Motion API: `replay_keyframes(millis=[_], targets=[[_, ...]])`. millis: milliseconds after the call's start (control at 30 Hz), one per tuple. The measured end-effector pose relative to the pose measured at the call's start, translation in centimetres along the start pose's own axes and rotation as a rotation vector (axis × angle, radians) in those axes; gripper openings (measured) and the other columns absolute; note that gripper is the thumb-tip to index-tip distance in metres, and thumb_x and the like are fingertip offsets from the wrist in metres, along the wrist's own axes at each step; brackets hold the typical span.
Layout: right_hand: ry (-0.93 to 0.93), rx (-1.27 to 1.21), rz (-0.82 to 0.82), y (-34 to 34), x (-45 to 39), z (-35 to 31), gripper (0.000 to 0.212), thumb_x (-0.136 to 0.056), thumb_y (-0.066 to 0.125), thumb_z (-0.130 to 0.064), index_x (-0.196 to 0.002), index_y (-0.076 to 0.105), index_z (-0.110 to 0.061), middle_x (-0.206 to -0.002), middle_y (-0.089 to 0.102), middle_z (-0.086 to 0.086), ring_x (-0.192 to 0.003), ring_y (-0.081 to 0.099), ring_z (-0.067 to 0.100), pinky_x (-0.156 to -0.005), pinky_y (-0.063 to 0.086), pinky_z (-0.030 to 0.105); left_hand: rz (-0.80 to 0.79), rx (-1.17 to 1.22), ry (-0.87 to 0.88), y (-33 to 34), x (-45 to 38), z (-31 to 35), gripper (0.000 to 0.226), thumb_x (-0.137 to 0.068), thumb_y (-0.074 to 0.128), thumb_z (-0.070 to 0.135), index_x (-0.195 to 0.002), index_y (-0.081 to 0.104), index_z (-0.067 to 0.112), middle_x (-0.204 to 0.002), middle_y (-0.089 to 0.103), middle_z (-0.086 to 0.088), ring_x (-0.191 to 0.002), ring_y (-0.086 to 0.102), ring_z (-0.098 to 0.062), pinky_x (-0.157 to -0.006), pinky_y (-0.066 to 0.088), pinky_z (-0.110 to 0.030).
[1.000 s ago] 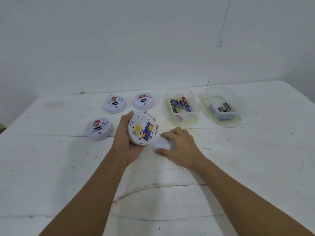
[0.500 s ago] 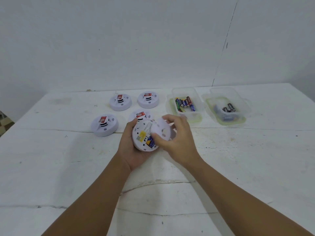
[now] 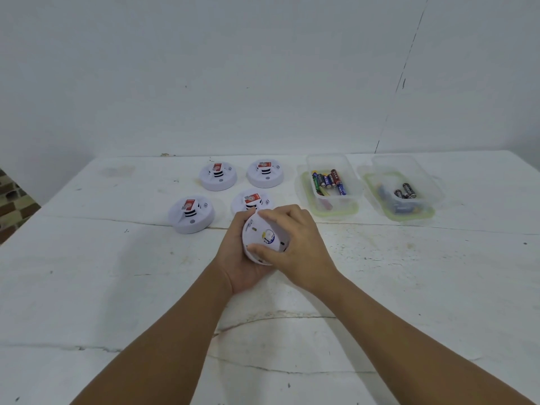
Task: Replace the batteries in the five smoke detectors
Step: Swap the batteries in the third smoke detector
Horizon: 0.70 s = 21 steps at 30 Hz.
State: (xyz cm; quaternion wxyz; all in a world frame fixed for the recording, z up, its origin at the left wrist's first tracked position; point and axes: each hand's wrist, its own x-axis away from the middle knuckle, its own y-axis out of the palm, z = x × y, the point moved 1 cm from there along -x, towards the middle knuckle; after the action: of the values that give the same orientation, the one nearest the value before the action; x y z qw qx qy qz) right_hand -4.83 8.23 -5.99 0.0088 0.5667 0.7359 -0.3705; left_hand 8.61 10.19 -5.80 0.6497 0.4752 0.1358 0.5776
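Fitting back cover (image 3: 267, 238) onto fifth smoke detector (image 3: 248, 247): left hand (image 3: 242, 258) cups it, right hand (image 3: 295, 244) pinches cover; four others (image 3: 191, 214) look closed.

A cracked, white-painted worktop (image 3: 117, 287) carries four round white plastic smoke detectors (image 3: 191, 214) in a two-by-two cluster. Just beside them to the right stand two clear plastic tubs (image 3: 331, 182) holding loose batteries (image 3: 328, 179).
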Motion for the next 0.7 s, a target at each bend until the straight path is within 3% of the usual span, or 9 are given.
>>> replay_keyframes(millis=[200,367,533,700], targets=[[0.073,-0.025,0.028,-0.3,0.2,0.1,0.063,-0.073,0.082,-0.056,-0.131,0.069,-0.035,-0.106,0.054,-0.012,-0.107,0.047,0.009,-0.095,0.043,0.030,-0.046,-0.005,-0.020,-0.1,-0.1,0.1,0.048,-0.090,0.063,0.047,-0.123,0.063,0.012,-0.118,0.067,-0.013,-0.107,0.067,-0.027,-0.086,0.056,-0.035],[0.101,0.024,0.012,-0.7,-0.4,-0.5,0.065,-0.069,0.087,-0.058,-0.127,0.072,-0.034,-0.100,0.055,-0.008,-0.102,0.053,0.012,-0.093,0.048,0.038,-0.043,0.022,-0.009,-0.2,-0.2,0.0,0.047,-0.093,0.059,0.047,-0.124,0.065,0.012,-0.121,0.067,-0.012,-0.107,0.069,-0.027,-0.086,0.056,-0.035],[0.132,0.013,0.003,-1.0,-0.6,-0.5,0.061,-0.068,0.091,-0.056,-0.122,0.073,-0.033,-0.100,0.055,-0.010,-0.101,0.056,0.010,-0.091,0.050,0.039,-0.048,0.036,-0.011,0.3,0.1,0.0,0.044,-0.096,0.054,0.046,-0.112,0.072,0.009,-0.111,0.071,-0.012,-0.097,0.073,-0.027,-0.075,0.061,-0.036],[0.137,-0.012,-0.043,-1.3,-0.9,-1.1,0.062,-0.069,0.094,-0.048,-0.124,0.074,-0.031,-0.103,0.055,-0.015,-0.104,0.058,0.007,-0.093,0.050,0.036,-0.010,0.030,0.007,0.1,0.0,0.0,0.043,-0.096,0.055,0.046,-0.123,0.063,0.014,-0.116,0.068,-0.009,-0.104,0.070,-0.026,-0.082,0.059,-0.036]])
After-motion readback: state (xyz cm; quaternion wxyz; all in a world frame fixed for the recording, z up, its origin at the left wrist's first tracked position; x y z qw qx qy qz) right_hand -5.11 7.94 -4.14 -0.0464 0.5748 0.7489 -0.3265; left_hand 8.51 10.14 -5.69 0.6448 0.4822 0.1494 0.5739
